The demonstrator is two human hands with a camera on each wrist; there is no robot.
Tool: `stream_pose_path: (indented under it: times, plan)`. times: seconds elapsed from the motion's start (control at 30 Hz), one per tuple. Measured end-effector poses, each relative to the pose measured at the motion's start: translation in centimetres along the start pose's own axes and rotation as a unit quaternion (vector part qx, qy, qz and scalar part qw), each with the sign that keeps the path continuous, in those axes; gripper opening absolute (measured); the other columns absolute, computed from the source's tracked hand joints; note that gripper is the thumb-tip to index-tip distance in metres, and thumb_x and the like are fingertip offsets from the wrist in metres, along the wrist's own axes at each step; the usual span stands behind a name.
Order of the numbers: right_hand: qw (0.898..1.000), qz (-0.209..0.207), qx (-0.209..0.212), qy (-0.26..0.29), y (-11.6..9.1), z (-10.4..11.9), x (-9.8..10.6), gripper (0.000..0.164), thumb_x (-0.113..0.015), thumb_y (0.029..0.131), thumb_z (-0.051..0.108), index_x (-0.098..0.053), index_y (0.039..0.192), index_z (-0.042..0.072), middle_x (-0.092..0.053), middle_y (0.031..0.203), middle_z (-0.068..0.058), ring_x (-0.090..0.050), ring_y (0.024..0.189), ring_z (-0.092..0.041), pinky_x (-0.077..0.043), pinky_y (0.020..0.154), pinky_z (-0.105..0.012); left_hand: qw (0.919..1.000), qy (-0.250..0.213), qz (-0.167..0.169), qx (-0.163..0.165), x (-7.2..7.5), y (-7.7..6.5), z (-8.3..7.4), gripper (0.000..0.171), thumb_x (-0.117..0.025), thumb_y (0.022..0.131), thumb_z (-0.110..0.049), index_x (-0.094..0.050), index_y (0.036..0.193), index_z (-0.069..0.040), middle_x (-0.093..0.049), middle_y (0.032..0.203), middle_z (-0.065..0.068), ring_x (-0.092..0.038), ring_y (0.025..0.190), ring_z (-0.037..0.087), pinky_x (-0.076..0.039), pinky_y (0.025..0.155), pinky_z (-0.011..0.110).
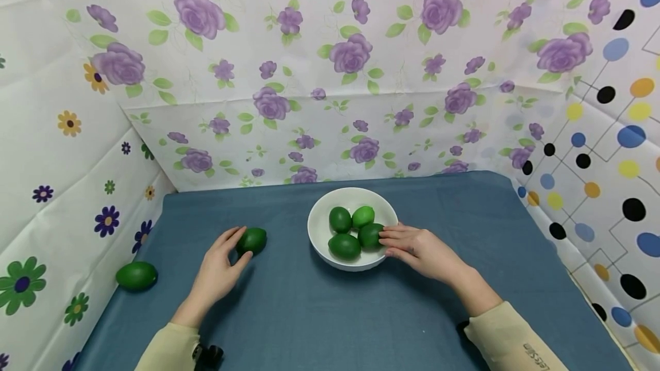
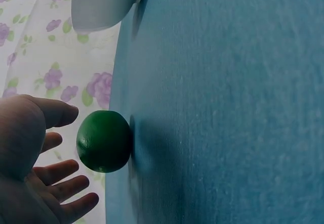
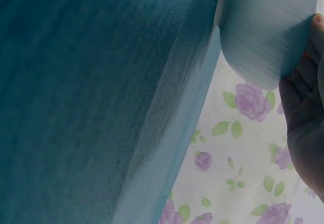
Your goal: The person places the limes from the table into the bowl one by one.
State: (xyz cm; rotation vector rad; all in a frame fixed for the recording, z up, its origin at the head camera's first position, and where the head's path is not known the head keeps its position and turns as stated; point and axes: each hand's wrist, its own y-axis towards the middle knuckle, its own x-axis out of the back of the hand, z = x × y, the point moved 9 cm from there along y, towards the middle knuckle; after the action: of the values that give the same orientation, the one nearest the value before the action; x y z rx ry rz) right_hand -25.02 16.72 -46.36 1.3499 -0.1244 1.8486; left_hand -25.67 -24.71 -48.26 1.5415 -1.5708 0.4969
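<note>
A white bowl (image 1: pixel 321 219) stands on the blue cloth and holds several limes, one of them lighter green (image 1: pixel 363 216). My right hand (image 1: pixel 420 249) is at the bowl's right rim, its fingers extended over the edge beside a dark green lime (image 1: pixel 369 236); whether they touch that lime I cannot tell. In the right wrist view, the hand lies against the bowl's outer wall (image 3: pixel 268 37). To the left, my left hand (image 1: pixel 219 268) is beside a single lime (image 1: pixel 252 241), thumb and fingers spread around its near side. The left wrist view shows a gap between the fingers and this lime (image 2: pixel 105 141).
Another lime (image 1: pixel 136 276) lies at the cloth's left edge, next to the flowered side wall (image 1: pixel 77 233). A rose-patterned sheet (image 1: pixel 319 125) rises behind the blue tablecloth (image 1: pixel 309 325), and a dotted sheet (image 1: pixel 613 216) borders the right side.
</note>
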Motion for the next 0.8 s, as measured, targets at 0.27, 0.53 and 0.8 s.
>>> stream_pose_path:
  times: [0.27, 0.53, 0.8]
  plan:
    - [1.0, -0.002, 0.005, -0.001, 0.0, 0.0, 0.0, 0.036, -0.073, 0.104, 0.025, -0.075, 0.137, 0.011, -0.069, 0.143, -0.006, -0.061, 0.138, -0.025, -0.049, 0.116, -0.054, 0.9999, 0.007, 0.0, -0.011, -0.1, 0.5, 0.3, 0.067, -0.078, 0.101, -0.013, -0.048, 0.159, 0.003, -0.045, 0.157, 0.033, -0.048, 0.139, 0.055, -0.047, 0.106, 0.073]
    - [1.0, -0.001, 0.003, 0.003, 0.0, -0.1, 0.0, 0.036, -0.073, 0.104, 0.025, -0.075, 0.138, 0.011, -0.069, 0.143, -0.005, -0.06, 0.139, -0.024, -0.049, 0.116, -0.054, 0.9992, 0.007, 0.035, 0.017, -0.8, 1.1, 1.3, 0.07, -0.076, 0.103, -0.018, -0.044, 0.162, 0.0, -0.04, 0.162, 0.03, -0.042, 0.144, 0.054, -0.043, 0.111, 0.073]
    - [1.0, -0.002, 0.007, 0.001, 0.0, 0.0, 0.0, 0.036, -0.073, 0.105, 0.025, -0.075, 0.138, 0.011, -0.069, 0.143, -0.006, -0.061, 0.138, -0.025, -0.05, 0.115, -0.054, 0.9983, 0.013, 0.047, 0.031, -1.1, 1.3, 1.7, 0.07, -0.075, 0.104, -0.021, -0.043, 0.163, -0.002, -0.04, 0.162, 0.029, -0.043, 0.145, 0.053, -0.044, 0.11, 0.072]
